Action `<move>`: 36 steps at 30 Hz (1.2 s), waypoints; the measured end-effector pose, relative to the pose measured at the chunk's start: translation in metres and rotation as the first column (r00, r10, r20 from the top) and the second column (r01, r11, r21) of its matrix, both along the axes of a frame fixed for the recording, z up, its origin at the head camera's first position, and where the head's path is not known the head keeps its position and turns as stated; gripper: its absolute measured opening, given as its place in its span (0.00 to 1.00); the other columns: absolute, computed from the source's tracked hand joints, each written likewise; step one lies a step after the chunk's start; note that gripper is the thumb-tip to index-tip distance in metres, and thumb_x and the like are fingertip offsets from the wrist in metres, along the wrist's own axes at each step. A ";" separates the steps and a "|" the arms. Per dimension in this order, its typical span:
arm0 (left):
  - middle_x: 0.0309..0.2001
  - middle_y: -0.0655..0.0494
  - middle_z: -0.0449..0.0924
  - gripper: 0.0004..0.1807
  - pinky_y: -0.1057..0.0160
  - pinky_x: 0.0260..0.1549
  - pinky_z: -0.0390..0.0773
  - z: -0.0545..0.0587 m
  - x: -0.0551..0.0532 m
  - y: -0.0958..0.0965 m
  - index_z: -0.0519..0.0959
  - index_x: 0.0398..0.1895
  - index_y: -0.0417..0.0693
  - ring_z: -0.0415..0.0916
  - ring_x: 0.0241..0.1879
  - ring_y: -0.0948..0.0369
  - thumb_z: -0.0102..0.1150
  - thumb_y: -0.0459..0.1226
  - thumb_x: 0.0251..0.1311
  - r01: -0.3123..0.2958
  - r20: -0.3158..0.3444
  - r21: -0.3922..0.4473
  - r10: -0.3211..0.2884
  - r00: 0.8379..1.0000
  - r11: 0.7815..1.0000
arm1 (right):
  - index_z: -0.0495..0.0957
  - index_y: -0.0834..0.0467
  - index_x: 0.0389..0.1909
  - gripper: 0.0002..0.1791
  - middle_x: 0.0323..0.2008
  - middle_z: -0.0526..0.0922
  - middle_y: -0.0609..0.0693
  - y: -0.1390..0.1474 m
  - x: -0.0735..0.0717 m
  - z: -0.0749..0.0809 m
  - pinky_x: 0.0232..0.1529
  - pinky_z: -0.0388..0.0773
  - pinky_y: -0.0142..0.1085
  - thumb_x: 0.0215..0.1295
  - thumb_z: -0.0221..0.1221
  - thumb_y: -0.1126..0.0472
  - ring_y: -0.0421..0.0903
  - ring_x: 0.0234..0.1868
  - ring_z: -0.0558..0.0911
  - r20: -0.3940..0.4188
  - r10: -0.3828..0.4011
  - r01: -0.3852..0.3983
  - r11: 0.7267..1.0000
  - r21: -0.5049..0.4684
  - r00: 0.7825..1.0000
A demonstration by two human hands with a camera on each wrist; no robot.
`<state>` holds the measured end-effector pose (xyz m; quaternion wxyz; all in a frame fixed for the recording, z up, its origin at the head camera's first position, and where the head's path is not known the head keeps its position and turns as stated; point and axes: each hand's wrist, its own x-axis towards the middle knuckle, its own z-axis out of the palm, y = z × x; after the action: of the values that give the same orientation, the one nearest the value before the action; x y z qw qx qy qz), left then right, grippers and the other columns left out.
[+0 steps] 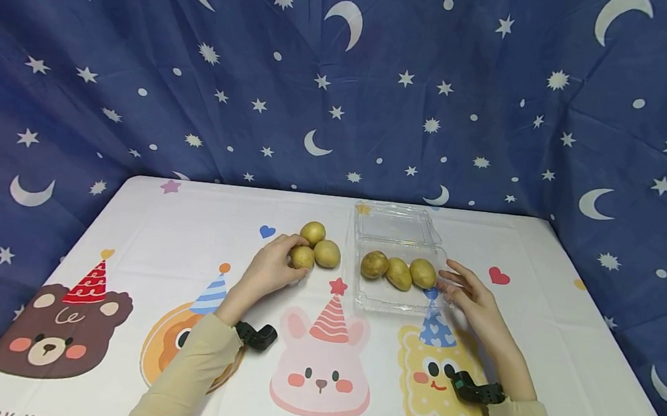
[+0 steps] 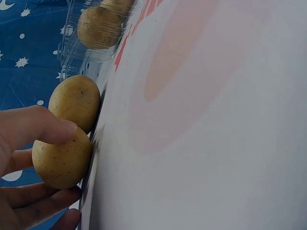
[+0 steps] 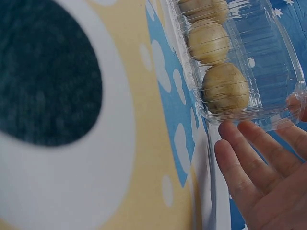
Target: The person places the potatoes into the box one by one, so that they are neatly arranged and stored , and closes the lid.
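My left hand [image 1: 270, 265] holds a potato [image 1: 302, 257], with the thumb on the near side and the fingers curled round the far side. In the left wrist view this potato [image 2: 62, 158] sits low at the table surface. Two more potatoes stand close by, one behind [image 1: 313, 233] and one to the right [image 1: 327, 253]. My right hand [image 1: 475, 299] rests its extended fingertips at the right wall of a clear plastic clamshell box [image 1: 384, 303]. Inside the box lie three potatoes in a row, the rightmost potato [image 1: 423, 273] nearest that hand.
The box's hinged lid [image 1: 398, 224] lies folded back, away from me. A white tablecloth [image 1: 199, 222] with cartoon animal prints covers the table. Behind it hangs a blue curtain [image 1: 376, 145] with moons and stars.
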<state>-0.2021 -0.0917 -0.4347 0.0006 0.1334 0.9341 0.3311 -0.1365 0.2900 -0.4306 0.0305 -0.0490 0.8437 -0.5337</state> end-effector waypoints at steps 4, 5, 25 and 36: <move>0.43 0.51 0.77 0.27 0.61 0.36 0.69 0.000 0.000 0.000 0.76 0.54 0.51 0.70 0.35 0.57 0.70 0.42 0.48 -0.006 0.008 0.001 0.006 1.000 1.000 | 0.53 0.55 0.74 0.30 0.66 0.68 0.65 0.000 0.000 0.000 0.49 0.72 0.17 0.73 0.48 0.58 0.19 0.49 0.74 0.002 -0.002 0.002 1.000 0.003 1.000; 0.43 0.51 0.77 0.27 0.61 0.36 0.69 0.000 0.000 0.000 0.76 0.54 0.51 0.70 0.35 0.57 0.70 0.42 0.48 -0.008 0.010 0.001 0.008 1.000 1.000 | 0.53 0.55 0.74 0.30 0.66 0.68 0.65 0.000 0.000 -0.001 0.49 0.72 0.17 0.73 0.48 0.58 0.19 0.49 0.74 0.001 -0.002 0.002 1.000 0.002 1.000; 0.46 0.49 0.78 0.28 0.57 0.40 0.72 0.009 0.003 0.001 0.75 0.55 0.49 0.72 0.39 0.55 0.70 0.41 0.48 -0.016 -0.016 0.014 0.016 1.000 1.000 | 0.54 0.57 0.73 0.30 0.65 0.69 0.67 0.000 -0.001 -0.002 0.48 0.71 0.16 0.73 0.49 0.59 0.19 0.50 0.74 -0.030 0.012 -0.013 1.000 -0.016 0.999; 0.48 0.49 0.77 0.27 0.52 0.48 0.76 0.017 0.007 0.004 0.75 0.54 0.49 0.76 0.47 0.52 0.69 0.40 0.48 -0.018 -0.019 0.034 0.019 1.000 0.999 | 0.54 0.58 0.73 0.30 0.64 0.69 0.68 0.000 -0.001 -0.001 0.48 0.72 0.17 0.73 0.49 0.59 0.19 0.49 0.75 -0.035 0.016 -0.016 1.000 -0.020 0.999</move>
<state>-0.1952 -0.0876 -0.4173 -0.0139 0.1282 0.9294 0.3458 -0.1375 0.2903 -0.4318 0.0197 -0.0654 0.8382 -0.5410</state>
